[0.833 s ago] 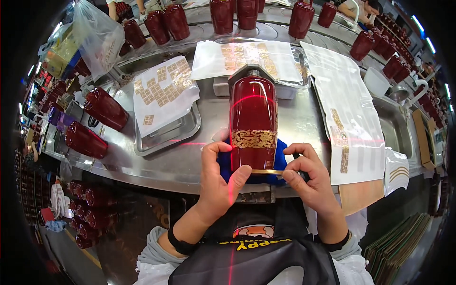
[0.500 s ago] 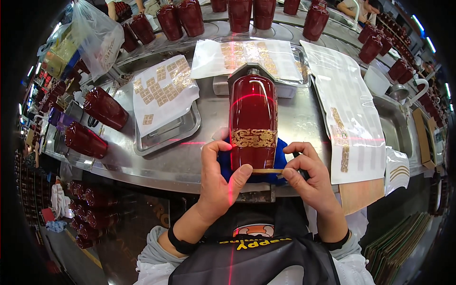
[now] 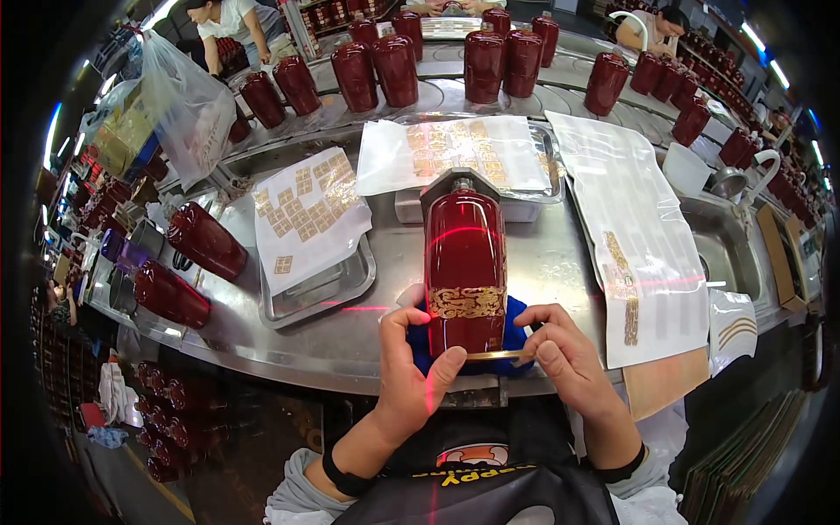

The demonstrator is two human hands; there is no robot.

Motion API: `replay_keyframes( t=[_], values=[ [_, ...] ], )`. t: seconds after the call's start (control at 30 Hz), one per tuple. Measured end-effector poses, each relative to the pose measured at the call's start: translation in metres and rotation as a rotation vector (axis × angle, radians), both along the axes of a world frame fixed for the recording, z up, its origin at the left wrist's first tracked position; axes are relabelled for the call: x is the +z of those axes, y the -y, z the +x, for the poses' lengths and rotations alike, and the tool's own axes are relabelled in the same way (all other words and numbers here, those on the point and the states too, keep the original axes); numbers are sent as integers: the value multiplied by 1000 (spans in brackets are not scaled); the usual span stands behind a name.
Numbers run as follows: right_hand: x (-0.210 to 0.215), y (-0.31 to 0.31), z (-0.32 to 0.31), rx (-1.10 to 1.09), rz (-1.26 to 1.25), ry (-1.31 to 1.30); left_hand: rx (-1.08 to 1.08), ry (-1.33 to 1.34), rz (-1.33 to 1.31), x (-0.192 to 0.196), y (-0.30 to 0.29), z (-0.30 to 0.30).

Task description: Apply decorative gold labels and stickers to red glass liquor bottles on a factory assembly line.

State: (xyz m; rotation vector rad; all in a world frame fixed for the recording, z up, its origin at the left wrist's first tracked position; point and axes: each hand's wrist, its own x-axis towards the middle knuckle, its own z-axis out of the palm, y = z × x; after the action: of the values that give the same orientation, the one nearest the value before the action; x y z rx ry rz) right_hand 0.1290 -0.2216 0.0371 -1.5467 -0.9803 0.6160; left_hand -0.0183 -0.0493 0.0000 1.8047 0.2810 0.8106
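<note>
A dark red glass bottle [image 3: 464,249] with a gold ornamental band lies in front of me, its neck pointing away into a grey angled holder [image 3: 505,189]. Its lower end rests on a blue cloth [image 3: 518,322]. My left hand [image 3: 409,376] grips the lower left side of the bottle, the thumb at its base edge. A thin gold strip [image 3: 494,355] runs across the base from that thumb. My right hand [image 3: 569,363] pinches the strip's right end between thumb and fingers. Red laser lines cross the bottle and my left hand.
White sheets of gold stickers lie on a tray at left [image 3: 311,206], behind the bottle [image 3: 446,153] and at right [image 3: 634,254]. Two red bottles [image 3: 206,241] lean at left. Several more stand on a conveyor [image 3: 437,98]. A sink [image 3: 726,241] is at right. Other people work beyond.
The view has tilted upward, so the whole scene sits lower and more of the conveyor and people show. Both hands keep their places at the bottle's base and the gold strip.
</note>
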Motion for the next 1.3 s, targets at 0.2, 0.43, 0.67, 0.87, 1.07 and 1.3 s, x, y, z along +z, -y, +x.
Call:
replay_keyframes(
  t=[0.2,0.43,0.67,0.87,1.07,1.3],
  values=[
    [-6,-3,2,-22,16,161,12,1,45,1,-1,0],
    [-7,-2,1,-36,5,161,15,103,-195,-3,-1,-6],
    [-7,-2,3,-20,8,156,27,195,727,7,-9,-21],
    [-3,6,12,53,3,35,-11,204,925,11,-15,-15],
    [5,22,27,116,-64,-62,-39,255,1077,19,-21,-10],
    [1,28,29,111,-91,-44,-202,228,1164,36,-27,-3]
  ],
)
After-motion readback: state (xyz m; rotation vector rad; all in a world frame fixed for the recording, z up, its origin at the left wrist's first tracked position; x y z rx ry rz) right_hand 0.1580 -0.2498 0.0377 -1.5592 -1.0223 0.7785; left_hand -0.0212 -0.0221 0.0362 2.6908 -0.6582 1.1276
